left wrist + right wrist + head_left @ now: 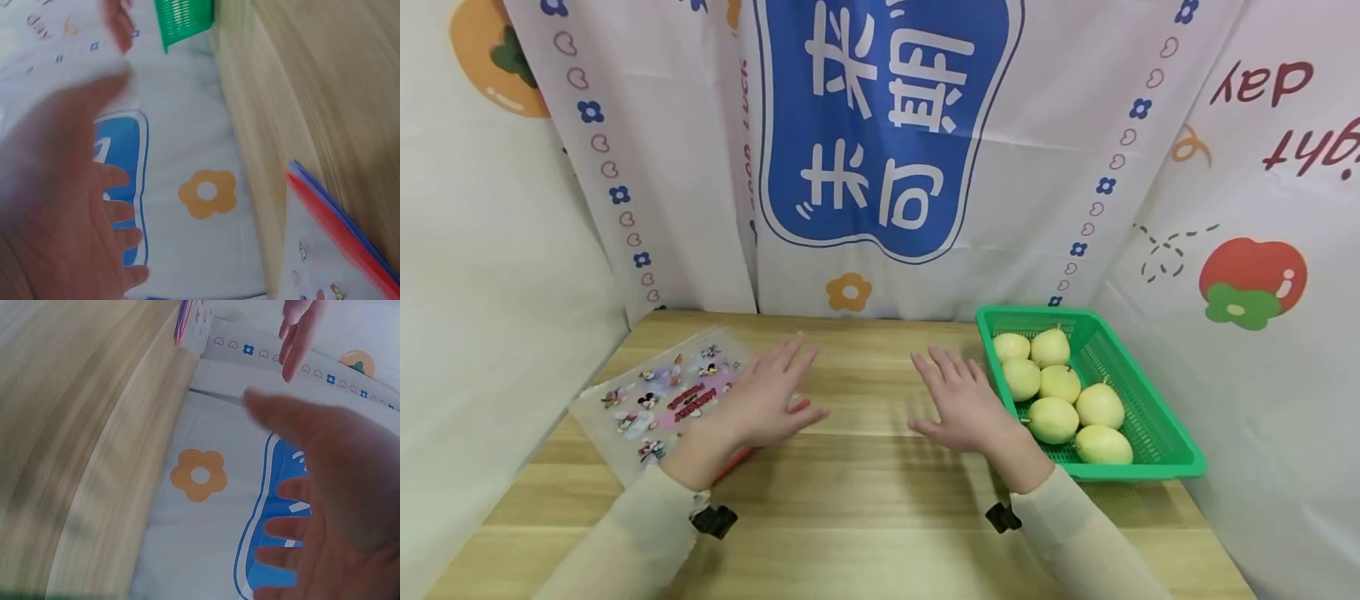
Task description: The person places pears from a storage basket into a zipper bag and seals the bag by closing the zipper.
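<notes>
My left hand (765, 397) hovers over the right edge of a clear plastic bag (613, 437) printed with cartoon figures, its fingers spread and holding nothing. Red and blue strips run along one edge of the bag in the left wrist view. Opposite, my right hand (961, 404) is held above the wooden table, fingers apart, with nothing in it. Just to its right stands a green plastic basket (1150, 417). Several pale yellow-green pears (1052, 420) lie inside, mostly toward the basket's left side. Each wrist view shows its own hand's palm and part of the other hand.
The light wood table (857, 492) meets a white printed cloth (700, 208) hanging at the back. More cloth hangs along the left and right sides. The basket's front rim reaches near the table's right edge.
</notes>
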The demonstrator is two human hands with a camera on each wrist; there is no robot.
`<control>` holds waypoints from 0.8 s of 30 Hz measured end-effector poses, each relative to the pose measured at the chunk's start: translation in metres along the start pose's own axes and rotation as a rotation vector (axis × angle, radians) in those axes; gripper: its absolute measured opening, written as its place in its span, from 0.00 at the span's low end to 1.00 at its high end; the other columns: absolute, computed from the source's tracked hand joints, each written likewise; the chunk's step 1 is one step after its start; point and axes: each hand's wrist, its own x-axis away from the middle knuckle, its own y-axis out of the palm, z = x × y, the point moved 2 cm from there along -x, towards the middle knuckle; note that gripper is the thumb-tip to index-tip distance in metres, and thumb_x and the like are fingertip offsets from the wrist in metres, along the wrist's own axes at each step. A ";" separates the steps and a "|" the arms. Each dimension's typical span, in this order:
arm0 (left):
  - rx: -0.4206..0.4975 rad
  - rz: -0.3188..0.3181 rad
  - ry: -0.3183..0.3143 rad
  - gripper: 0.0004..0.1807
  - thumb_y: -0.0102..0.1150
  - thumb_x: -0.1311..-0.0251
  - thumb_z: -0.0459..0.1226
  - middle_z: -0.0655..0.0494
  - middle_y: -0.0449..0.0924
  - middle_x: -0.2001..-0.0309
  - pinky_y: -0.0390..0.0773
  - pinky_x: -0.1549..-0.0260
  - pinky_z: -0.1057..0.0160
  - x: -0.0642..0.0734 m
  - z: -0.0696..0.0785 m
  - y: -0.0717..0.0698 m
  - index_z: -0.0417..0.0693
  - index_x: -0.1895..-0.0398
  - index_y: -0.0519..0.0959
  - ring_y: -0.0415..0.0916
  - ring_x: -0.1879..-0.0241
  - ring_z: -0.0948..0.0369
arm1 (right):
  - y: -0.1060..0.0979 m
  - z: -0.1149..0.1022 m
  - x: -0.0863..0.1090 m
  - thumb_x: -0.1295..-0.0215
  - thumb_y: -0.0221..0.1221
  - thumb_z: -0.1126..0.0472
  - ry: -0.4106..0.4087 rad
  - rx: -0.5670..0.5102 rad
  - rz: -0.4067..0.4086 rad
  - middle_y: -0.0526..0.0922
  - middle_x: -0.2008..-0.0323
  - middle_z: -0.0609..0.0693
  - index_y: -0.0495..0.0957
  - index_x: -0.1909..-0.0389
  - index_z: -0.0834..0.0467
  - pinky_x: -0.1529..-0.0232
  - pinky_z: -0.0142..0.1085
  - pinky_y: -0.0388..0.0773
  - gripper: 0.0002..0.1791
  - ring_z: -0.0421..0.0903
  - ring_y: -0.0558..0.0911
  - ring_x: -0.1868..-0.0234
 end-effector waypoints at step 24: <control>0.236 -0.345 -0.125 0.14 0.80 0.37 0.38 0.55 0.80 0.68 0.76 0.73 0.62 0.022 -0.075 0.024 0.46 0.66 0.79 0.74 0.70 0.60 | 0.009 -0.007 0.000 0.21 0.64 0.44 0.033 -0.024 -0.047 0.73 0.22 0.63 0.65 0.17 0.57 0.29 0.60 0.83 0.40 0.64 0.79 0.27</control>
